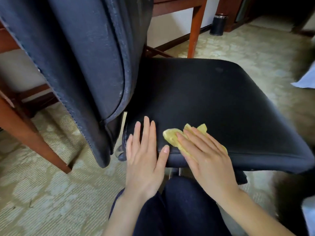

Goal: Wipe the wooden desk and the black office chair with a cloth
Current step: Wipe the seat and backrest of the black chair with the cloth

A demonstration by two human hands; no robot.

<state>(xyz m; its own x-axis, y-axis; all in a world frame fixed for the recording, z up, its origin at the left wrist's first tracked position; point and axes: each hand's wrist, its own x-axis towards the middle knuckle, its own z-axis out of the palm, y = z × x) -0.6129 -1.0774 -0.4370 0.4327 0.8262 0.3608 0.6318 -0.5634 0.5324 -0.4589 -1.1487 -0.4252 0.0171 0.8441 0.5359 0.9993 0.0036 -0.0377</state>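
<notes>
The right hand [201, 150] lies flat, palm down, on a yellow cloth [172, 136], its fingers straight and held close together, pointing up and to the left across the near edge of the black office chair [213, 99] seat. The cloth is crumpled under the palm and fingers, with folds sticking out past the fingertips and a strip showing along the outer side of the hand. The right forearm runs down to the lower right corner, bare. Just beside it, the left hand [144, 154] rests palm down on the seat's near left corner, fingers straight and slightly spread, the thumb angled out toward the cloth without touching it; it holds nothing. Its wrist sits off the seat edge, above a knee in dark trousers [179, 210]. The chair's backrest [76, 57] rises steeply on the left, its edge seams worn and pale. Behind and around the chair stand the reddish legs of the wooden desk [195, 28], one at the left foreground and one beyond the seat. A patterned beige carpet [51, 201] covers the floor, and a small dark cylindrical bin [219, 23] stands by the far wall.
</notes>
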